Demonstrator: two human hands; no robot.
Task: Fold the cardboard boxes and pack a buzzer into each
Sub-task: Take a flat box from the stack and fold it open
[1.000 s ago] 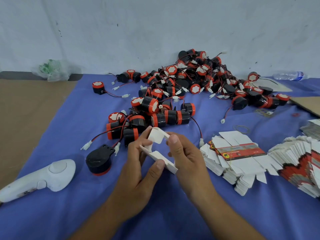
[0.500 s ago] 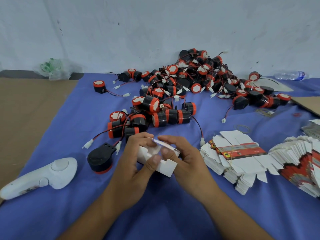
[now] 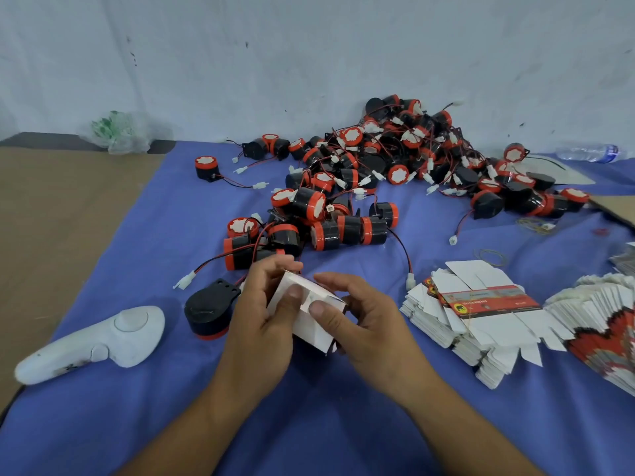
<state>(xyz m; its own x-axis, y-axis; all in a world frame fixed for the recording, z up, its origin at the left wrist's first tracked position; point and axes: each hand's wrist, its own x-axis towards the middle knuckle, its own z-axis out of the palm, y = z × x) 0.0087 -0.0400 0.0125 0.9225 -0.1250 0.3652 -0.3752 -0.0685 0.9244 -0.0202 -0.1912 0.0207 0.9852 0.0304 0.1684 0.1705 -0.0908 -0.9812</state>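
Note:
A small white cardboard box [image 3: 311, 326] is held between both hands above the blue cloth, its flaps folded in. My left hand [image 3: 263, 317] grips its left side, thumb pressing on the top flap. My right hand [image 3: 357, 314] grips the right side, thumb on the same face. A single black buzzer with a red rim [image 3: 209, 312] stands just left of my left hand. A big heap of black-and-red buzzers [image 3: 378, 173] with wires spreads across the cloth behind. Flat unfolded boxes [image 3: 481, 310] lie stacked to the right.
A white handheld controller [image 3: 99, 341] lies at the left on the blue cloth [image 3: 343, 424]. More flat boxes [image 3: 604, 324] fan out at the right edge. A plastic bag [image 3: 120, 132] and a water bottle [image 3: 587, 152] lie by the wall. Rubber bands [image 3: 491, 257] lie near the stack.
The open white carton has been closed up: the raised flaps were pushed down, and both thumbs now press on the folded face. The hands moved slightly toward me.

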